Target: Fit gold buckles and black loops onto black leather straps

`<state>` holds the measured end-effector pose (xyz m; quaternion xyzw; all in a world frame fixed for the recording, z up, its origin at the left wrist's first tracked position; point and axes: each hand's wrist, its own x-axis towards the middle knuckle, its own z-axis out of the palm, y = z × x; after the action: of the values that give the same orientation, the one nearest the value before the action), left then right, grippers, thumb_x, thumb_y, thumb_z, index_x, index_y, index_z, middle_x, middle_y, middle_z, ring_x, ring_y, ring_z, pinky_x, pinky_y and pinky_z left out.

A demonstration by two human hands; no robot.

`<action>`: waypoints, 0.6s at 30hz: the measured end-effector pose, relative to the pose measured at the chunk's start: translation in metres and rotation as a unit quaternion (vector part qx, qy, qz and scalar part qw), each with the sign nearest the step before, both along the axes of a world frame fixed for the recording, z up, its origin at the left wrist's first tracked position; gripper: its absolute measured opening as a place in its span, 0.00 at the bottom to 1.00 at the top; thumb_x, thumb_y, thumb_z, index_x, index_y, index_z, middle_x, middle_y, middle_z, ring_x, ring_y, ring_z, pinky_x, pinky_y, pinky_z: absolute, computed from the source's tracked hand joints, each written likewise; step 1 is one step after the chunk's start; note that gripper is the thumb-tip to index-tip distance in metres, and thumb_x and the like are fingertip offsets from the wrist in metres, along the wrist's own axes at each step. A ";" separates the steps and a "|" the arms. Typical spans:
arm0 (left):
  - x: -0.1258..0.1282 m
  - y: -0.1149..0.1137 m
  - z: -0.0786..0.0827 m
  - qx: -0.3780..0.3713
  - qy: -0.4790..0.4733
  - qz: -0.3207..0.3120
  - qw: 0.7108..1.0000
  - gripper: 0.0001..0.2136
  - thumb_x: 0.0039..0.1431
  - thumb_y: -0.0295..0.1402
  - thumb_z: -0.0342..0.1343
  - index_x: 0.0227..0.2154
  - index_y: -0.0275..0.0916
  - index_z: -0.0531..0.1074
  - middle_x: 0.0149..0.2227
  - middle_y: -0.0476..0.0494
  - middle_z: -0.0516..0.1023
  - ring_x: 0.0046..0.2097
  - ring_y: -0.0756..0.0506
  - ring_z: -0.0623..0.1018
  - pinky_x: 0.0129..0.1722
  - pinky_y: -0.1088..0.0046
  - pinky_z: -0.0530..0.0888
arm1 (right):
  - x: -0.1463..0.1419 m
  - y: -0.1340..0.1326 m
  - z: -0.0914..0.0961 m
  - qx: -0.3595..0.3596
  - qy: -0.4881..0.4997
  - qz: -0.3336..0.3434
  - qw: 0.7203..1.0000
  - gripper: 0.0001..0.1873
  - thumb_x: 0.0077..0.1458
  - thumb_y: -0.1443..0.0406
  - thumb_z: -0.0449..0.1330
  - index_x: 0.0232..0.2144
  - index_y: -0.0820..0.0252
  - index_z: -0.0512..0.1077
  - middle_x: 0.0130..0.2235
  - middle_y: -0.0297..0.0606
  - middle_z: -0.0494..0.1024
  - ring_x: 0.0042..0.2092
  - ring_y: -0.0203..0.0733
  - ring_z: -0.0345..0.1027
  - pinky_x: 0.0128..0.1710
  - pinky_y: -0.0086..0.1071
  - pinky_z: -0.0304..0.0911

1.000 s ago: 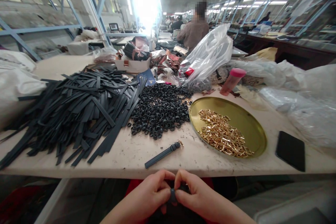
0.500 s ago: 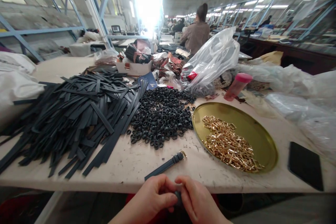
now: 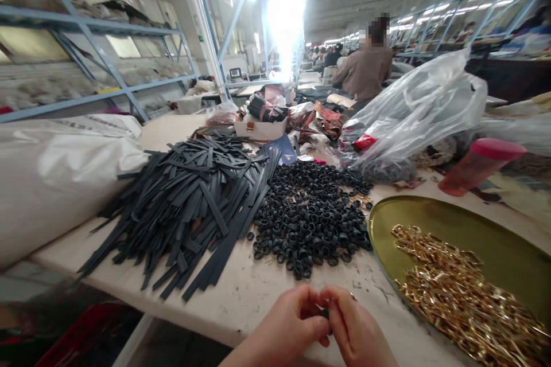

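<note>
My left hand (image 3: 293, 324) and my right hand (image 3: 357, 327) meet at the table's front edge, fingers curled and fingertips pressed together. A sliver of something dark shows between them; most of it is covered by the fingers, so its kind cannot be told. A bit of gold metal (image 3: 353, 296) peeks out behind my right hand, where the buckled strap lies on the table. Just beyond both hands spreads a heap of small black loops (image 3: 310, 212). Gold buckle frames (image 3: 469, 281) fill part of a round gold tray (image 3: 430, 206) to the right.
Black strips (image 3: 185, 206) are piled on the left beside a white sack (image 3: 64, 183). Behind the loops stand a white box (image 3: 260, 129), a clear plastic bag (image 3: 413, 120) and a pink-lidded container (image 3: 482, 166). A person in brown (image 3: 365, 69) sits farther back, facing away.
The view has swung left, so everything on the table appears farther right. My hands stay pressed together; the strap seen lying before them is now mostly hidden behind them.
</note>
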<state>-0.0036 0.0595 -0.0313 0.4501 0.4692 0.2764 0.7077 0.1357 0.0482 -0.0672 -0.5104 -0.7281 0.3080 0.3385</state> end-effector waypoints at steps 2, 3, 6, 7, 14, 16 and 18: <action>-0.009 0.006 0.004 0.049 0.068 -0.027 0.996 0.13 0.42 0.24 0.53 0.35 0.36 0.67 0.26 0.52 0.72 0.28 0.51 0.72 0.28 0.78 0.67 | 0.000 0.004 -0.002 0.000 -0.009 -0.020 1.000 0.11 0.58 0.64 0.42 0.37 0.54 0.64 0.31 0.39 0.78 0.33 0.44 0.72 0.31 0.34 0.64; -0.017 0.012 0.008 0.101 0.138 -0.041 0.984 0.13 0.45 0.26 0.54 0.37 0.37 0.68 0.27 0.52 0.74 0.29 0.50 0.73 0.29 0.78 0.68 | 0.001 0.008 -0.002 0.003 -0.025 -0.031 0.999 0.12 0.58 0.63 0.42 0.38 0.54 0.65 0.32 0.40 0.78 0.34 0.45 0.72 0.32 0.36 0.64; -0.060 0.043 0.022 0.299 0.442 -0.028 0.845 0.09 0.54 0.33 0.50 0.38 0.40 0.69 0.32 0.50 0.76 0.35 0.50 0.74 0.35 0.78 0.69 | 0.010 0.021 -0.001 0.013 -0.105 -0.019 0.994 0.12 0.57 0.61 0.46 0.31 0.54 0.69 0.31 0.41 0.77 0.34 0.47 0.70 0.34 0.39 0.63; -0.079 0.056 0.026 0.313 0.497 0.004 0.809 0.09 0.56 0.32 0.47 0.38 0.39 0.70 0.36 0.46 0.75 0.38 0.49 0.73 0.39 0.76 0.68 | 0.015 0.026 -0.002 0.014 -0.125 -0.003 0.992 0.11 0.55 0.61 0.48 0.29 0.54 0.70 0.30 0.41 0.76 0.33 0.48 0.70 0.34 0.39 0.63; -0.177 0.116 0.029 0.331 0.664 0.058 0.667 0.15 0.53 0.19 0.42 0.36 0.36 0.71 0.46 0.34 0.68 0.43 0.40 0.70 0.42 0.61 0.64 | 0.028 0.028 -0.012 0.017 -0.095 -0.014 0.995 0.11 0.54 0.62 0.51 0.35 0.56 0.71 0.38 0.42 0.76 0.40 0.46 0.69 0.41 0.37 0.63; -0.181 0.116 0.031 0.351 0.668 0.044 0.655 0.13 0.53 0.20 0.43 0.31 0.37 0.72 0.42 0.36 0.70 0.44 0.39 0.70 0.43 0.62 0.63 | 0.030 0.023 -0.008 0.017 -0.098 -0.026 0.995 0.10 0.55 0.63 0.50 0.34 0.57 0.71 0.38 0.42 0.76 0.40 0.46 0.69 0.41 0.38 0.63; -0.182 0.112 0.038 0.374 0.658 0.036 0.652 0.12 0.52 0.20 0.43 0.28 0.37 0.71 0.40 0.36 0.71 0.46 0.38 0.68 0.44 0.60 0.62 | 0.036 0.018 -0.001 0.015 -0.116 -0.034 0.993 0.10 0.55 0.64 0.49 0.34 0.58 0.70 0.37 0.42 0.75 0.41 0.45 0.68 0.42 0.38 0.62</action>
<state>-0.1851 0.1714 0.0068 0.7233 0.6848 0.0850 -0.0256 0.1712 0.0657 -0.0681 -0.5620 -0.7493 0.2240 0.2694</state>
